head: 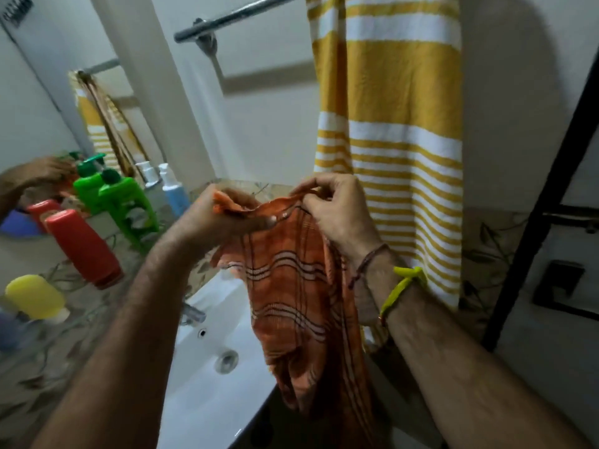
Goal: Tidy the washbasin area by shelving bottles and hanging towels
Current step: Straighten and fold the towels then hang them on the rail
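Both forearms reach forward over a white washbasin (207, 377), meeting at chest height. Left hand (223, 215) bunches one top corner of an orange striped towel (298, 296), its fingers (265, 222) pressed closed around the gathered cloth. Right hand (337, 209) pinches the top hem just beside it between thumb and fingers — likely working along the edge to spread it out before hanging. Below the fingers the cloth hangs in loose folds over the basin's near rim.

Left of the fingers, on the patterned worktop (64, 351), bottles stand unshelved: a yellow bottle (35, 298) nearest, a red bottle (82, 247) lying tilted, a green pump bottle (128, 205) behind it, and a blue-and-white bottle (173, 189) near the wall. A mirror (32, 108) repeats them.

Above and beyond the fingers runs a chrome towel rail (233, 19) — free on its left part, a yellow-and-white striped towel (389, 140) already draped to the right.
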